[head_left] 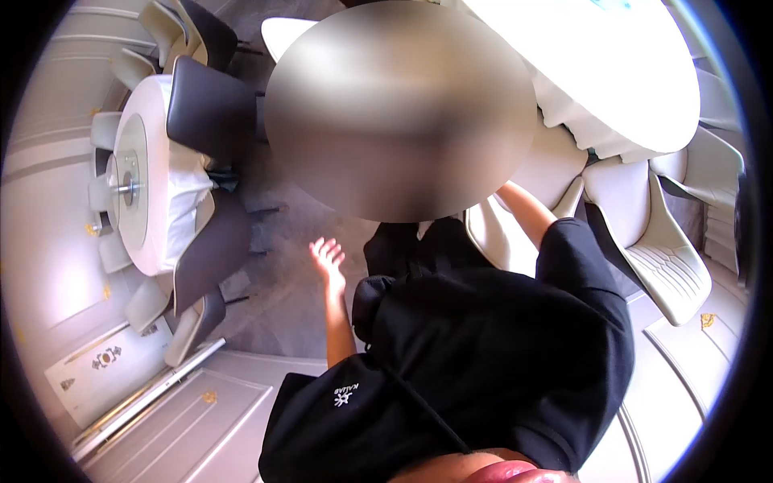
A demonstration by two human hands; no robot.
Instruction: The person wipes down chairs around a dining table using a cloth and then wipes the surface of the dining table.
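My left hand (327,259) is held out over the grey floor (282,314), palm up with the fingers apart. Nothing is in it, and it touches nothing. My right forearm (527,211) reaches forward beside a cream chair (503,233). A large round blurred patch (403,113) covers the end of that arm, so my right hand's fingers and anything they hold are hidden. What lies behind the patch cannot be made out.
On the left, a round table (161,241) with a white cloth carries a glass turntable (133,173), with dark-backed chairs (211,113) around it. At upper right stands a larger white-clothed table (620,72), with a cream chair (636,225) nearby. Panelled walls (64,282) surround the room.
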